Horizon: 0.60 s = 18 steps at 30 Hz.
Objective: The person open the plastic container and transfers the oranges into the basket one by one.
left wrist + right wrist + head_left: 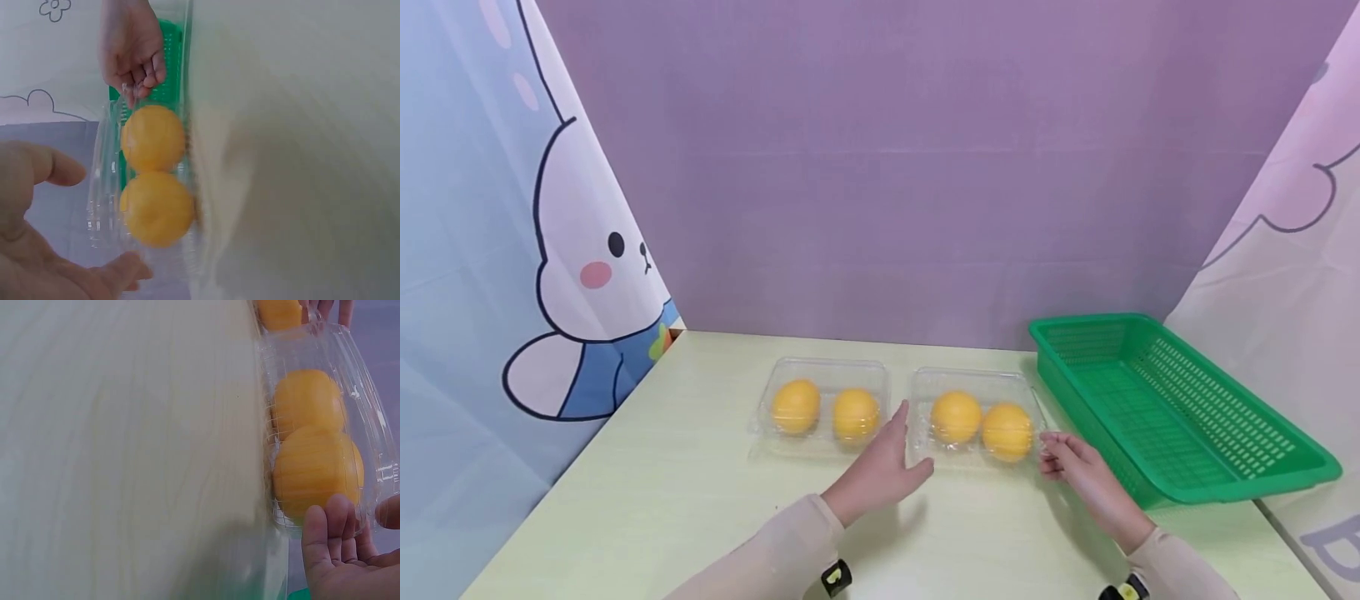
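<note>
Two clear plastic clamshell boxes lie side by side on the table, each with two oranges inside. The right box (973, 379) has its oranges (956, 417) touching each other. In the left box (831, 367), the oranges (796, 407) sit apart. My right hand (1078, 475) pinches the right edge of the right box between thumb and fingers, seen up close in the right wrist view. Between the two boxes reaches my left hand (883, 467), its thumb and fingers spread. In the left wrist view this left hand (44, 237) holds nothing.
A green plastic basket (1097, 433) with slotted sides stands on the right of the table (662, 467), close by the right hand. Behind hangs a purple cloth (925, 183). Printed curtains flank both sides.
</note>
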{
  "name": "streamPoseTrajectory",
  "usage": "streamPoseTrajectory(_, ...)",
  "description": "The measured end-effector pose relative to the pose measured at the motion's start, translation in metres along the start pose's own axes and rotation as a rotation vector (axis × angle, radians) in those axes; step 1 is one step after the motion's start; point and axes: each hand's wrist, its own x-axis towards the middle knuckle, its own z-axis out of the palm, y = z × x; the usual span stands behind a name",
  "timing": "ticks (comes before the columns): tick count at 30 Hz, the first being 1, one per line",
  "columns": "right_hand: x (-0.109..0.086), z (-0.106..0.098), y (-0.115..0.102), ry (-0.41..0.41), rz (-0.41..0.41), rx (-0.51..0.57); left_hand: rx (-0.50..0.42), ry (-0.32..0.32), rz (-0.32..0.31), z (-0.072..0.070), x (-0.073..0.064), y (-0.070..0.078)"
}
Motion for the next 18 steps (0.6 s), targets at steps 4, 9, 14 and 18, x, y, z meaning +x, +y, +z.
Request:
streamPoseTrajectory(4,0.001,0.000,0.000,0.008,-0.005,0.007,-0.048,-0.072,-0.042,0.002,-0.001,-0.002)
streamPoseTrajectory(9,0.001,0.001,0.001,0.003,-0.004,0.013,-0.221,-0.104,-0.140,0.008,-0.001,-0.009)
streamPoseTrajectory(14,0.000,0.001,0.001,0.007,-0.005,0.014,-0.289,-0.070,-0.130,0.011,0.003,-0.013)
streamPoseTrajectory(18,-0.001,0.000,0.000,0.000,-0.005,0.011,-0.312,-0.038,-0.124,0.014,0.006,-0.015)
